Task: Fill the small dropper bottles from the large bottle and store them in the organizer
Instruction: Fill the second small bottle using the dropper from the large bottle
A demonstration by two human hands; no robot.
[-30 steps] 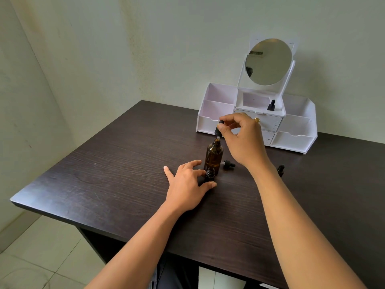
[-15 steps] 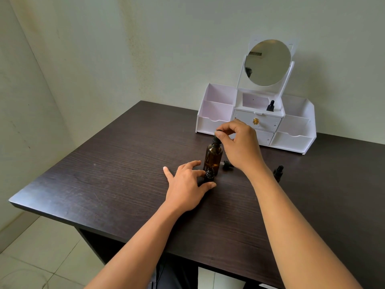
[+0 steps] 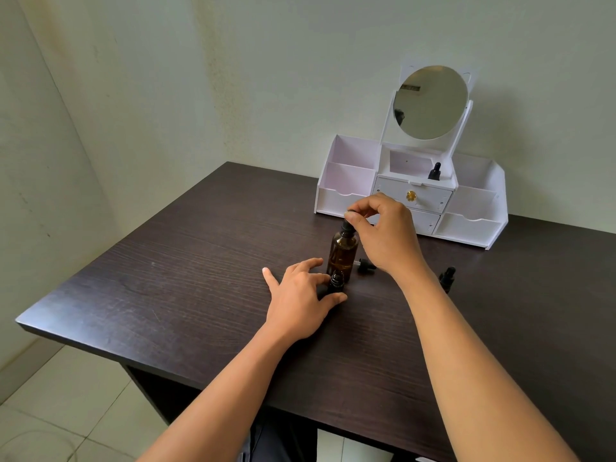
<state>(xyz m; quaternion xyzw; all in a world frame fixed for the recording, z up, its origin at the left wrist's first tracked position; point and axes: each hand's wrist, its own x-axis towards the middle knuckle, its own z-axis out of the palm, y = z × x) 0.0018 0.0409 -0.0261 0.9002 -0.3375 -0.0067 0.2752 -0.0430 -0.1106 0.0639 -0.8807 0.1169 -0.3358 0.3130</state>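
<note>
Dropper cap [image 3: 347, 226] atop large bottle [image 3: 342, 254] pinched in right grip [image 3: 386, 233]; left grip [image 3: 300, 295] holds small bottle [image 3: 336, 282].

I face a dark table [image 3: 186, 261] with a wood-grain top, scuffed pale in spots toward its left edge. Its far edge runs close along the back wall [image 3: 283, 61], plain greenish-white, with faint yellowish stains above the table's far-left corner. A side wall [image 3: 30, 181] of the same colour closes the left, apart from the near-left corner. Below that corner lies a floor [image 3: 66, 415] of pale square tiles with thin joints. Under the top is a dark panel [image 3: 153, 388]. The light is soft and even.
</note>
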